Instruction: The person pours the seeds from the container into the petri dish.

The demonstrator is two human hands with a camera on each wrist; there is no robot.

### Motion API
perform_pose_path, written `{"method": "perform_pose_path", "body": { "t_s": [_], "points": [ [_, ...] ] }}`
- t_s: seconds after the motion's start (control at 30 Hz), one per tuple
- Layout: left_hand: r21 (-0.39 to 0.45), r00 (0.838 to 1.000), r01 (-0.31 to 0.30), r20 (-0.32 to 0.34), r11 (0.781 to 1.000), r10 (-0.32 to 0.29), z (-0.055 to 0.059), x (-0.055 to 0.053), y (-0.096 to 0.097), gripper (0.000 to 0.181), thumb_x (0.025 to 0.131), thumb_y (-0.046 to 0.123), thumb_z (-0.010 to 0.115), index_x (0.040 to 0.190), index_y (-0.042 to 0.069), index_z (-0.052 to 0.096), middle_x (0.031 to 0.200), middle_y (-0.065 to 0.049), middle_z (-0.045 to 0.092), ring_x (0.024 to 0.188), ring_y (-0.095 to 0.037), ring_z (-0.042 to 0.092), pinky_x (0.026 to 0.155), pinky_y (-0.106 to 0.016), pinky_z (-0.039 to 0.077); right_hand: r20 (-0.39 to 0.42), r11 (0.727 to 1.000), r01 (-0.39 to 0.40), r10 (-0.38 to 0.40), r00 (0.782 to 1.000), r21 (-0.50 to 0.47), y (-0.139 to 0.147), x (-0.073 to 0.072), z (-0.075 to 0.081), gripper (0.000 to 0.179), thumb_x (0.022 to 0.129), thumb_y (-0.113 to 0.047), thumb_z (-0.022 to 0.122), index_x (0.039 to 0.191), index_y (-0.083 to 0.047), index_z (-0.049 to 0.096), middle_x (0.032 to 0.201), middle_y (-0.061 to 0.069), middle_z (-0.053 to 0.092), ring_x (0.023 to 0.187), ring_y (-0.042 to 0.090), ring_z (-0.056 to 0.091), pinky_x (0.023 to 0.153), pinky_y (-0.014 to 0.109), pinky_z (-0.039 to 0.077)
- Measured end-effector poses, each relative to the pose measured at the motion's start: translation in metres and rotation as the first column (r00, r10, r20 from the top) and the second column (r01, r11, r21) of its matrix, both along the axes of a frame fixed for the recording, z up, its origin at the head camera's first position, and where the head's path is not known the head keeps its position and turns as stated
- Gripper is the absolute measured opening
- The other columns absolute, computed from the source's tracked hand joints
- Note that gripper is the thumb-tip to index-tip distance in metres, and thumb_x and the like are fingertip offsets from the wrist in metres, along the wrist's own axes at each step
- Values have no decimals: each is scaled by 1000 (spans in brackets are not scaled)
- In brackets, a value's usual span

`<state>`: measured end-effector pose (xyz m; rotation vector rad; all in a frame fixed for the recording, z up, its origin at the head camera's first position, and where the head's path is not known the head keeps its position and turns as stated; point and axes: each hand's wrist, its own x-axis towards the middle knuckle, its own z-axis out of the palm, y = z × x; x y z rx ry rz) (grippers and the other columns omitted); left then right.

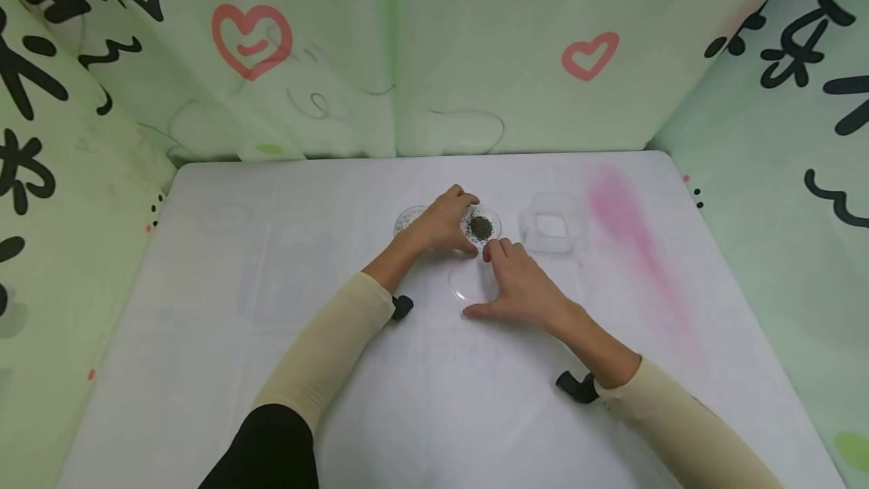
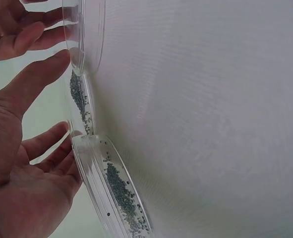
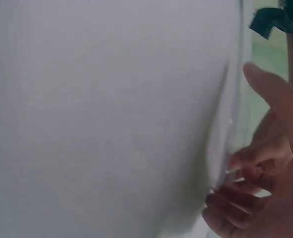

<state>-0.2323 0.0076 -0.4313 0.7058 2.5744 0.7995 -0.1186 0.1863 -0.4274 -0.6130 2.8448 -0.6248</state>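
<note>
A clear round dish (image 1: 480,228) with a small heap of dark granules lies on the white table. My left hand (image 1: 444,223) holds it between thumb and fingers, the fingers at its far edge. Just in front of it, my right hand (image 1: 519,281) grips an empty clear round dish (image 1: 468,281) by its sides, thumb at the near edge and fingers at the far edge. A second dish of dark granules (image 2: 121,198) shows close to the left hand in the left wrist view; in the head view this dish (image 1: 407,219) is partly hidden behind that hand.
To the right of the dishes is a clear, rounded square container (image 1: 550,225). A pink stain (image 1: 627,217) marks the white tablecloth (image 1: 434,398) further right. Green curtains (image 1: 434,44) with drawn hearts and black writing enclose the table at the back and sides.
</note>
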Motion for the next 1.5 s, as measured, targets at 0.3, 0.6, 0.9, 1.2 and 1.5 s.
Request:
{"method": "perform_pose_path", "body": {
  "t_s": [0.3,0.6,0.9,1.2,1.5],
  "points": [
    [-23,1000,12,-11,1000,-12,1,-5,-1,94,76,32,95,153,7,47,144,-13,49,133,-28,52,115,-40,45,-54,996,81,-83,995,-38,-7,0,-10,74,67,-36,95,117,-4,51,106,11,54,98,31,47,83,43,43],
    [-17,1000,6,-1,1000,-6,3,-5,-3,95,76,31,95,153,6,47,144,-14,49,133,-28,52,116,-41,44,-39,997,57,-55,998,46,2,-3,-1,72,64,-34,88,121,-7,52,115,12,57,102,34,50,84,48,46],
    [-16,1000,0,16,1000,1,4,-5,-4,94,76,27,95,153,5,47,143,-14,49,133,-28,52,116,-40,44,31,999,49,-49,998,-3,19,-14,20,69,71,-29,82,128,-5,50,127,17,54,112,35,46,92,50,46],
    [-4,1000,31,-2,1000,-31,-1,-5,-4,95,76,25,95,154,3,46,142,-14,48,130,-27,52,115,-38,44,34,997,58,-56,998,-52,9,-39,50,62,78,-26,79,129,-6,49,140,22,45,123,39,40,96,55,46],
    [11,1000,26,-8,1000,-25,-4,-4,-3,104,76,29,95,158,3,37,146,-15,47,133,-28,51,117,-40,42,54,997,50,-53,997,61,3,-75,50,65,77,-29,82,129,-3,54,139,24,48,123,41,42,98,56,47]
  ]
}}
